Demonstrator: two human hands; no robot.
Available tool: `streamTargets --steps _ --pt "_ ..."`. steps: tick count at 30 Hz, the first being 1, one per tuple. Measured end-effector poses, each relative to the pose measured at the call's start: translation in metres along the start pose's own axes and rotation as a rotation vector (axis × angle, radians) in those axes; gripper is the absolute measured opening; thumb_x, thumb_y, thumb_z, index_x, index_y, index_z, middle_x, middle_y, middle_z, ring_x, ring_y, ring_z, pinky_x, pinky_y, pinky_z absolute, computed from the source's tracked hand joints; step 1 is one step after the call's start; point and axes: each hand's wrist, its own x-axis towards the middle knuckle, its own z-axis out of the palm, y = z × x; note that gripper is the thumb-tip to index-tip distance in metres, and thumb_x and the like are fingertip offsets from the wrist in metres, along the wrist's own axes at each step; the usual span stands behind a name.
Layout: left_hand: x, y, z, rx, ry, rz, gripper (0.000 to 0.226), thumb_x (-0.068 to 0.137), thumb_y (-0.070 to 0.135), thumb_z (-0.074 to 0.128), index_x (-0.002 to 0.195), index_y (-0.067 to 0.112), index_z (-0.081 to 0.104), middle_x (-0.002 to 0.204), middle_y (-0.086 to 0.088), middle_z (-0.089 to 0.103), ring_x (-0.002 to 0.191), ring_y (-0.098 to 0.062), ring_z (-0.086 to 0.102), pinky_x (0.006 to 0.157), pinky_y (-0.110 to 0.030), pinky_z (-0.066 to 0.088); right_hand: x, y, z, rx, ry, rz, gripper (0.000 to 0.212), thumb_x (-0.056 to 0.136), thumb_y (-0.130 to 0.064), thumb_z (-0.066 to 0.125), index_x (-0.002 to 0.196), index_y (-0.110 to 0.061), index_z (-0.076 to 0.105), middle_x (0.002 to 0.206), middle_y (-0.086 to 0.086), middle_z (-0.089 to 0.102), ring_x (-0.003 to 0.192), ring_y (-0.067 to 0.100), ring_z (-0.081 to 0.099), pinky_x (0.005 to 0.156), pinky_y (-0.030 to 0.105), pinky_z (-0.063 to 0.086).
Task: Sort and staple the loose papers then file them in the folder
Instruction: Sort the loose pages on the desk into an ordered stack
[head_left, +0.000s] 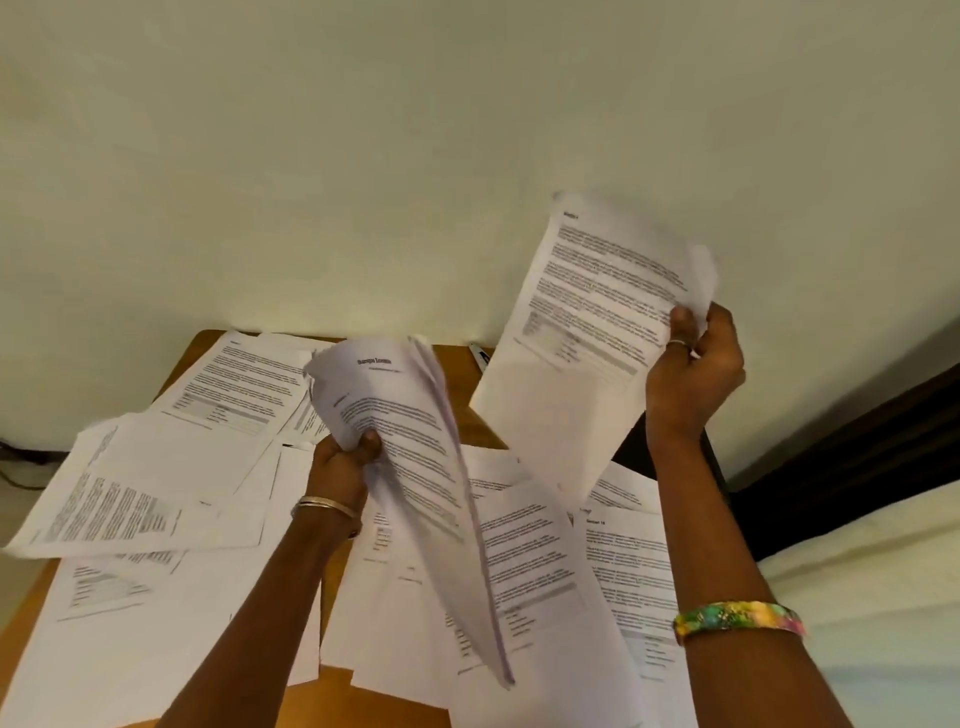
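Note:
My left hand (345, 457) grips a sheaf of several printed pages (410, 441) by its left edge; the sheaf sags and its loose lower end hangs over the table. My right hand (693, 364) is raised higher and pinches a single printed sheet (582, 332) at its right edge, holding it up against the wall. Many loose printed papers (156, 483) lie scattered and overlapping across the wooden table (462, 374). No stapler or folder shows.
A pale wall (363, 156) rises right behind the table. A dark object (480, 356) peeks out at the table's far edge. Dark furniture (857, 441) and pale bedding (872, 597) lie to the right. A cable (21, 467) runs at the left.

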Motion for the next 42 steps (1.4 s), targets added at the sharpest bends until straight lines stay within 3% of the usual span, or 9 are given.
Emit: streamTargets --steps 3,14,20,24,27,30,35,39,42 --pt "-0.006 0.014 -0.002 0.028 -0.051 -0.018 0.01 0.089 0.0 0.054 0.09 0.008 0.06 0.074 0.002 0.069 0.068 -0.013 0.065 0.062 -0.025 0.051 -0.018 0.001 -0.001 -0.03 -0.168 0.107 0.017 0.095 -0.02 0.053 0.097 -0.005 0.062 0.086 0.002 0.064 0.066 -0.018 0.056 0.056 0.0 0.039" --pt "-0.009 0.003 0.007 0.243 -0.123 -0.224 0.027 0.085 0.008 0.063 0.111 0.004 0.06 0.111 -0.013 0.063 0.102 -0.034 0.058 0.093 -0.044 0.047 -0.104 0.007 0.015 -0.016 -0.686 0.43 0.01 0.089 -0.016 0.062 0.097 -0.01 0.062 0.091 0.006 0.069 0.082 0.018 0.068 0.076 0.035 0.056" --pt "-0.015 -0.01 -0.009 0.23 -0.075 -0.242 0.032 0.09 0.0 0.053 0.122 0.001 0.049 0.091 -0.008 0.06 0.072 -0.018 0.052 0.056 -0.024 0.041 -0.125 0.011 0.013 -0.043 -0.73 0.64 0.028 0.097 -0.034 0.047 0.1 -0.009 0.06 0.091 0.004 0.067 0.084 0.02 0.067 0.071 0.03 0.055" --pt "-0.014 -0.02 -0.019 0.259 -0.089 -0.268 0.028 0.091 0.003 0.053 0.119 0.002 0.051 0.106 -0.016 0.06 0.082 -0.025 0.056 0.063 -0.031 0.045 -0.132 0.01 0.007 0.027 -0.677 0.883 0.04 0.091 -0.051 0.048 0.104 -0.015 0.059 0.087 0.001 0.067 0.075 0.016 0.065 0.056 0.022 0.055" --pt "-0.014 -0.024 -0.02 0.329 -0.116 -0.243 0.025 0.09 0.009 0.057 0.115 0.006 0.053 0.108 -0.014 0.063 0.089 -0.029 0.06 0.072 -0.039 0.053 -0.142 0.01 0.003 -0.075 -0.881 0.788 0.058 0.087 -0.056 0.051 0.132 -0.02 0.045 0.122 -0.002 0.059 0.108 0.024 0.06 0.09 0.043 0.053" --pt "-0.015 -0.026 -0.02 0.472 -0.202 -0.185 0.029 0.088 0.009 0.059 0.116 0.01 0.053 0.113 -0.015 0.063 0.099 -0.033 0.061 0.087 -0.047 0.051 -0.148 0.011 0.003 -0.108 -0.905 0.732 0.052 0.09 -0.029 0.059 0.137 -0.022 0.039 0.127 0.004 0.056 0.111 0.025 0.058 0.093 0.047 0.051" --pt "-0.005 -0.039 -0.031 0.483 -0.253 -0.052 0.105 0.061 0.021 0.08 0.141 0.031 0.014 0.142 -0.011 0.035 0.126 -0.032 0.042 0.101 -0.052 0.041 -0.151 0.016 -0.002 -0.104 -0.855 0.752 0.048 0.092 -0.02 0.058 0.136 -0.02 0.039 0.128 0.005 0.055 0.113 0.026 0.056 0.092 0.044 0.049" --pt "-0.017 -0.031 -0.033 0.524 -0.379 -0.252 0.047 0.076 0.031 0.073 0.116 0.03 0.047 0.118 -0.006 0.06 0.101 -0.031 0.059 0.081 -0.047 0.052 -0.148 0.025 -0.007 -0.08 -0.81 0.789 0.046 0.092 -0.022 0.058 0.134 -0.021 0.041 0.126 0.004 0.056 0.112 0.025 0.057 0.093 0.047 0.05" --pt "-0.018 -0.036 -0.041 0.239 -0.477 -0.418 0.065 0.063 0.048 0.077 0.118 0.019 0.059 0.115 -0.012 0.066 0.102 -0.037 0.063 0.089 -0.056 0.049 -0.143 0.031 -0.009 -0.053 -0.795 0.818 0.044 0.092 -0.023 0.058 0.132 -0.021 0.043 0.126 0.004 0.057 0.109 0.025 0.059 0.091 0.046 0.052"
